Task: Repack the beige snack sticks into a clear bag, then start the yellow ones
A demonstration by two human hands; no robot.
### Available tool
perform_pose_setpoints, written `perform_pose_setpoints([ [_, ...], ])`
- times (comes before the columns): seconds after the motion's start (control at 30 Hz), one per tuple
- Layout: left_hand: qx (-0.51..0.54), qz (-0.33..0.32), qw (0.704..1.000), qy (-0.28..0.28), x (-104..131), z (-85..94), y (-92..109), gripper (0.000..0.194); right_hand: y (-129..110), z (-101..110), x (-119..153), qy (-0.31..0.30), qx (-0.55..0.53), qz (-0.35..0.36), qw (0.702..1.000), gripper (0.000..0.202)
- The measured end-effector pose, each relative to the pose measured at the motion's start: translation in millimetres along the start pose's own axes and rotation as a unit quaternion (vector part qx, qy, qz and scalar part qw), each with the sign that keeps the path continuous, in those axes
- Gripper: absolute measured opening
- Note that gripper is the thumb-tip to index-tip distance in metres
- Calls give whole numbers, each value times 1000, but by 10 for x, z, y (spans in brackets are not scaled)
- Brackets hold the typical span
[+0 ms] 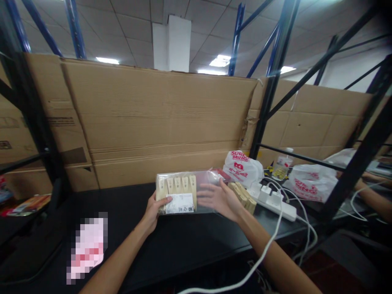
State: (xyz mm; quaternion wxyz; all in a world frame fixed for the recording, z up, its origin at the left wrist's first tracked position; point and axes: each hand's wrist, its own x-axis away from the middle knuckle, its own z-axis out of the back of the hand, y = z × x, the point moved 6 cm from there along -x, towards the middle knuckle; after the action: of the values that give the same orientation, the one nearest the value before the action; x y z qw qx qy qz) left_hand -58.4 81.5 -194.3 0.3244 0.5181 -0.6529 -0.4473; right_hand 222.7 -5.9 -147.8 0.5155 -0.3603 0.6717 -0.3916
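Observation:
A clear plastic bag (203,179) holds several cream-coloured packets (177,184) standing in a row, with a white label (180,203) on its front. My left hand (153,210) grips the bag's left end, thumb on the label. Against the loose right part of the bag lies my right hand (222,200), its fingers stretched out and spread. Just behind my right hand, a stack of tan packets (243,196) rests on the black table (128,228).
A white power strip (275,202) with cables lies at the right, a white cable crossing my right forearm. Nearby are a printed plastic bag (243,169), a bottle (282,165) and another bag (312,183). Cardboard (165,110) walls the back. Another person's arm (375,196) shows far right.

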Motion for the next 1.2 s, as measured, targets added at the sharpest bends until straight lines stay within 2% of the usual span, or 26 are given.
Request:
perform_pose_setpoints([
  [0.1, 9, -4, 1000, 18, -9, 23, 21, 54, -41, 204, -80, 50, 80, 34, 995, 48],
  [0.2, 21, -11, 998, 51, -40, 90, 50, 52, -107, 632, -172, 113, 185, 30, 976, 41],
  [0.3, 33, -6, 996, 79, -68, 157, 52, 50, -157, 1049, -203, 159, 306, 22, 938, 25],
  [0.37, 38, 0, 995, 88, -77, 181, 42, 52, -130, 1200, -190, 171, 369, 19, 913, 27],
  [0.43, 41, 0, 995, 90, -78, 187, 36, 53, -65, 1237, -165, 171, 411, 21, 895, 27],
  [0.53, 42, -5, 995, 88, -69, 179, 36, 51, 7, 1166, -126, 165, 440, 40, 882, 23],
  [0.63, 39, -8, 995, 88, -61, 169, 37, 50, -47, 1071, -86, 186, 433, 68, 879, 21],
  [0.73, 34, -8, 996, 84, -62, 162, 31, 50, -178, 983, -58, 222, 393, 90, 888, 20],
  [0.8, 30, -8, 997, 77, -65, 157, 23, 51, -235, 896, -69, 223, 350, 95, 905, 24],
  [1.0, 20, 2, 998, 53, -52, 111, 5, 59, -157, 472, -144, 130, 200, 70, 969, 32],
  [1.2, 12, 13, 999, 29, -8, 33, -10, 65, 15, -42, -1, 28, 89, 14, 996, 44],
])
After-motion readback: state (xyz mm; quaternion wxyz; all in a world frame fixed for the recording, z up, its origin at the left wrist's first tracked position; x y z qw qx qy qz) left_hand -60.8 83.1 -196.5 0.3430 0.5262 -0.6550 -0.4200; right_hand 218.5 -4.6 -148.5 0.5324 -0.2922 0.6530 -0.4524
